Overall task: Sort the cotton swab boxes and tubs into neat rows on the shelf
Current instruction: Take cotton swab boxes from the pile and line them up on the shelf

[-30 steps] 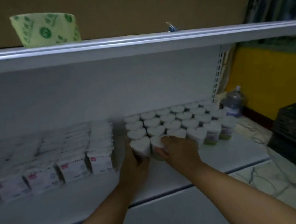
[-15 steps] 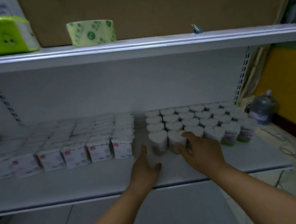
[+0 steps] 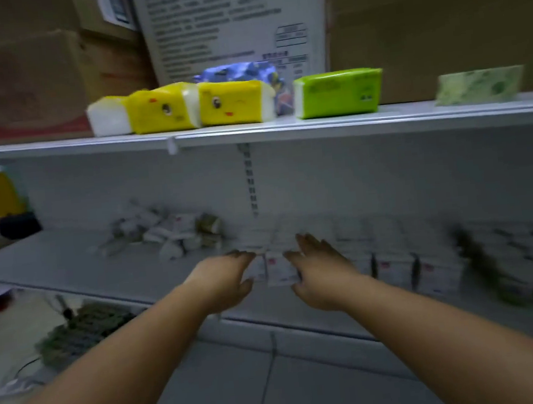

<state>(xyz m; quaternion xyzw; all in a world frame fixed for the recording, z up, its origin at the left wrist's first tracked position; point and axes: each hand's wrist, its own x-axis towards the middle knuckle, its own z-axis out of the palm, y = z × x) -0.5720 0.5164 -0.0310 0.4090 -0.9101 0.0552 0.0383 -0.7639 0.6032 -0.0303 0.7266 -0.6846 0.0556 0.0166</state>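
Fingers point(image 3: 308, 243) of both hands spread around the small white red-marked carton point(image 3: 280, 270); square it gently, ignoring the jumble at ten o'clock.

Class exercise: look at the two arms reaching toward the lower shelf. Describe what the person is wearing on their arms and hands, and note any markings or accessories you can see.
Both forearms are bare right down to the frame's edge, with no sleeve showing. The left hand and the right hand are ungloved. No watch, bracelet, ring or marking is visible, though motion blur makes fine details such as the nails hard to judge.
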